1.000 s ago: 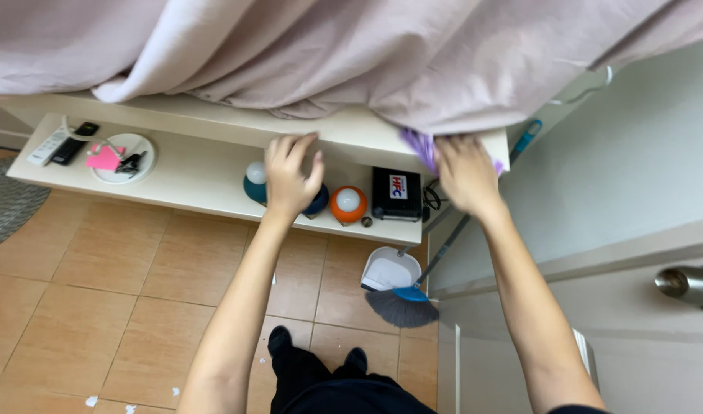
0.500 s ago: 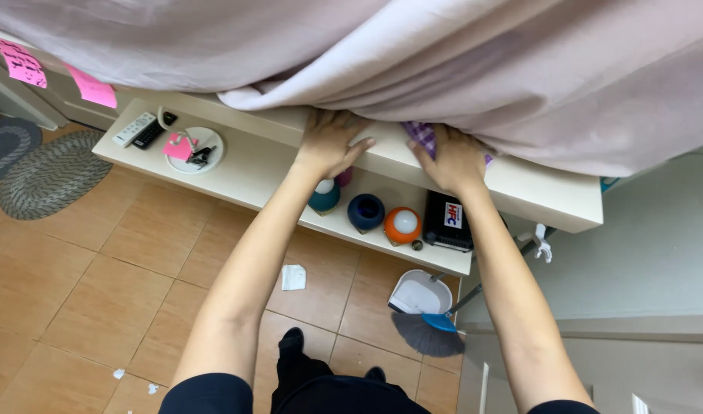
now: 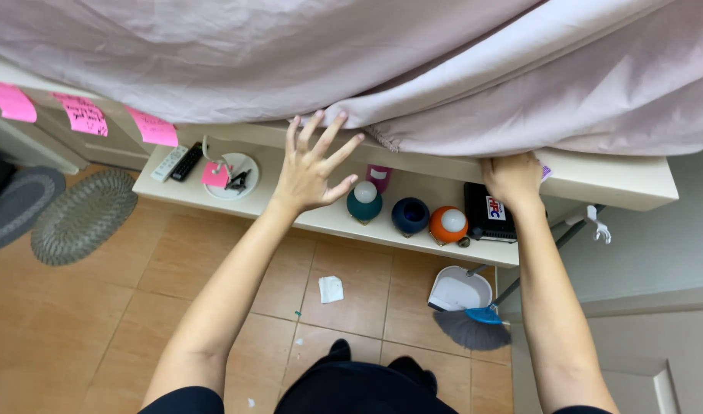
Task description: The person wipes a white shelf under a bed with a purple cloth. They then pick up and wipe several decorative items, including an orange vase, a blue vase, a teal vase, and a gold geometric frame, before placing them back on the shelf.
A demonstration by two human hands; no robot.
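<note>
A pale pink-grey bed sheet [image 3: 412, 69] hangs over the cream bed frame [image 3: 612, 180] across the top of the view. My left hand [image 3: 311, 167] is raised just below the sheet's hem, fingers spread wide, holding nothing. My right hand [image 3: 512, 180] is closed at the hem on the frame's edge, its fingertips tucked under the sheet. Below both hands runs a low cream shelf [image 3: 290, 218].
On the shelf stand a teal ornament [image 3: 364, 202], a dark blue one [image 3: 410, 216], an orange one [image 3: 449, 225], a black box [image 3: 489, 215], a white plate [image 3: 232, 175] and remotes [image 3: 179, 162]. A dustpan [image 3: 460, 290], brush [image 3: 470, 326] and rugs [image 3: 83, 215] lie on the tiled floor.
My left hand has come off the sheet's edge and spread open. My right hand stays at the hem on the frame. The view has shifted slightly.
</note>
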